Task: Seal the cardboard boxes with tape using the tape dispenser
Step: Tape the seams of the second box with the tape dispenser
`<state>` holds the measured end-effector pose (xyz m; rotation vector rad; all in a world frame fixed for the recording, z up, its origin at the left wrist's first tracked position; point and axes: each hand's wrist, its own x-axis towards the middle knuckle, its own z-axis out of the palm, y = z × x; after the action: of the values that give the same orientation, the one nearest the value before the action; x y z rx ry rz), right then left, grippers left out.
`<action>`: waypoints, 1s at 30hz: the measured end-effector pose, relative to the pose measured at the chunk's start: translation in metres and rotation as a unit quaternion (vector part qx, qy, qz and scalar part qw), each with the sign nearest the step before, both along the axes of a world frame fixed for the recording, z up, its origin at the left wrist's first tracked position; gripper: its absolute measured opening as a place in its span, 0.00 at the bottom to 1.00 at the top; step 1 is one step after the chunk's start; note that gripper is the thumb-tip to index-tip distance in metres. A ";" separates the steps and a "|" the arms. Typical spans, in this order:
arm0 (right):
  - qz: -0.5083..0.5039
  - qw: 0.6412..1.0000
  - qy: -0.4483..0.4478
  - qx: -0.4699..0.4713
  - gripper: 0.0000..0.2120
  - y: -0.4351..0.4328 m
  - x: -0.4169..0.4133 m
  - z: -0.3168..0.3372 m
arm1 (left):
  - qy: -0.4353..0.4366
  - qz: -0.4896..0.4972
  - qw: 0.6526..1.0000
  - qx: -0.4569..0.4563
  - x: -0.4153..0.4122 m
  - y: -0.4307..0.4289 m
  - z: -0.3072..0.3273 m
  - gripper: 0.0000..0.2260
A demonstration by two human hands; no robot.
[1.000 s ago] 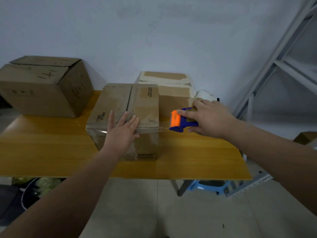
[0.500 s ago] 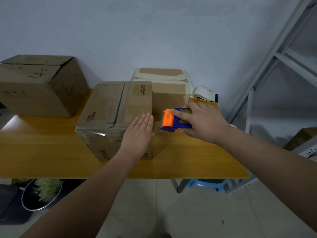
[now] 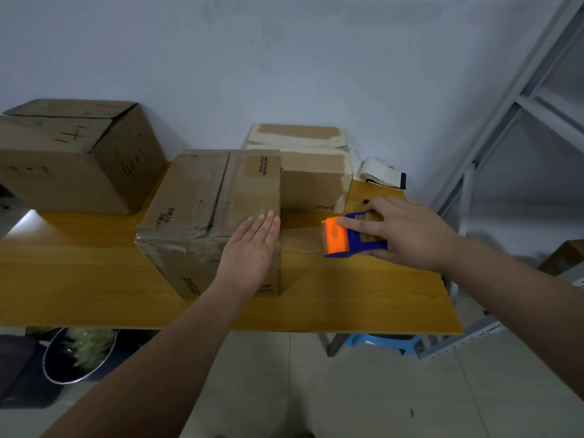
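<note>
A brown cardboard box (image 3: 202, 197) with closed flaps stands in the middle of the yellow table (image 3: 79, 279). My left hand (image 3: 252, 248) lies flat with straight fingers on the box's near right corner. To the right of the box, my right hand (image 3: 407, 235) grips a blue and orange tape dispenser (image 3: 347, 238). A strip of clear tape (image 3: 300, 240) stretches from the dispenser's orange end to the box's right side.
A larger cardboard box (image 3: 72, 159) sits at the table's back left. A taped box (image 3: 313, 172) stands behind the middle one, with a white device (image 3: 379, 173) beside it. A grey metal rack (image 3: 521, 99) rises on the right. A metal bowl (image 3: 79, 352) and blue stool (image 3: 379, 341) sit under the table.
My left hand slid from the box's near middle to its right corner. My right hand pulled the dispenser further right, away from the box, drawing out tape.
</note>
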<state>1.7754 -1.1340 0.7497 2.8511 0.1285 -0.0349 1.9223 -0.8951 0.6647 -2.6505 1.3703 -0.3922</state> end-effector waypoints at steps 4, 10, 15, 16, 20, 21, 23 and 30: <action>-0.020 0.999 0.032 -0.039 0.32 0.021 0.018 -0.007 | -0.010 0.000 1.000 -0.002 0.003 0.001 -0.005 0.25; -0.073 0.989 0.116 -0.063 0.28 0.054 0.042 -0.011 | -0.012 -0.018 1.000 -0.012 0.001 0.000 -0.003 0.21; -0.109 0.977 0.170 -0.066 0.21 0.082 0.066 -0.015 | 0.002 -0.026 1.000 -0.018 -0.002 -0.006 -0.004 0.21; -0.107 0.978 0.170 -0.061 0.20 0.085 0.069 -0.016 | 0.003 -0.023 0.999 -0.026 0.000 -0.005 -0.006 0.22; -0.097 0.980 0.167 -0.041 0.20 0.088 0.070 -0.018 | 0.010 -0.016 0.999 -0.038 0.002 0.002 -0.007 0.22; -0.099 0.979 0.173 -0.037 0.21 0.090 0.070 -0.019 | 0.011 -0.016 0.999 -0.038 0.002 0.002 -0.007 0.22; -0.106 0.977 0.182 -0.031 0.21 0.092 0.073 -0.022 | 0.014 -0.014 0.999 -0.035 0.001 0.000 -0.007 0.22; -0.123 0.959 0.245 -0.075 0.06 0.077 0.052 -0.057 | 0.028 0.006 0.999 -0.022 -0.001 0.002 -0.002 0.21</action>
<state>1.8276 -1.0574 0.6928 2.6276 -0.1250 -0.7695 1.9214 -0.8933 0.6622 -2.7238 1.3750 -0.3528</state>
